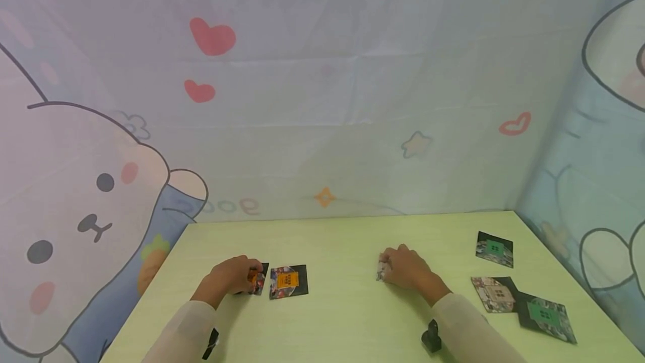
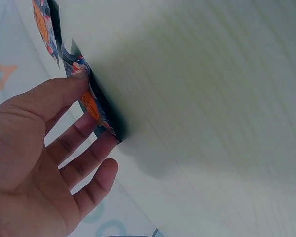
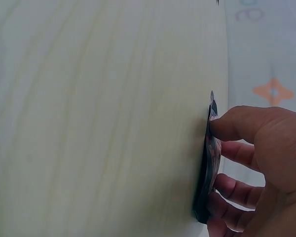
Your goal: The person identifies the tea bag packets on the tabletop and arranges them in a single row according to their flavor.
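Note:
At the left of the table, my left hand grips a small flat sachet with an orange label, black at one end. The left wrist view shows the thumb on one edge of this sachet and fingertips at the other. A second orange-labelled sachet lies just right of it. Right of the table's middle, my right hand holds a pale-patterned sachet, mostly covered by the hand in the head view. Seen from the right wrist, thumb and fingers hold this sachet by its edges, close to the tabletop.
On the right side of the table lie a green-labelled sachet, a beige-labelled sachet and another green-labelled sachet, which touches the beige one. A printed cloth with hearts and cartoon animals hangs behind and beside the table.

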Motion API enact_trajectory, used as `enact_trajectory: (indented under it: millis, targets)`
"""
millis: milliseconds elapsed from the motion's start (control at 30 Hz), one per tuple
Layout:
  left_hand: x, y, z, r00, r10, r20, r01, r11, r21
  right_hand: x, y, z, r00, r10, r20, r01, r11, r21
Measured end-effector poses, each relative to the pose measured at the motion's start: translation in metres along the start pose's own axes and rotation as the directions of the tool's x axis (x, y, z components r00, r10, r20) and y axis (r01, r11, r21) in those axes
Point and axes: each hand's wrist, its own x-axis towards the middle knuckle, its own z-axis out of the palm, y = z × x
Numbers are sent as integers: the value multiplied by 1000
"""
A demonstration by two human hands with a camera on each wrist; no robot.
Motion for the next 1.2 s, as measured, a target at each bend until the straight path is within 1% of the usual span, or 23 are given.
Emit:
enact_trajectory:
  millis: [367,533,800,1033,1200]
  targets:
    - [3,-3,3,1000,10,-16,-10,1000,3,-1,-11,1,1000,-25,-14,25,1000,-20]
    - [3,-3,3,1000,7,-14,-8,1000,-5,0,-17,3,999,-36,-19,36,999,-7]
    - [1,-3,4,1000,3,-14,-3,1000,3,2,-29,10,999,-33,-7,33,999,5]
    - [-1,0,1,1000,2,-10,-2,1000,-1,6,-39,16,998,-58,-13,59,998,10]
    - [-4,1,0,1000,18,-26,-18,1000,10,9,-47,21,996,-88,3,88,996,5]
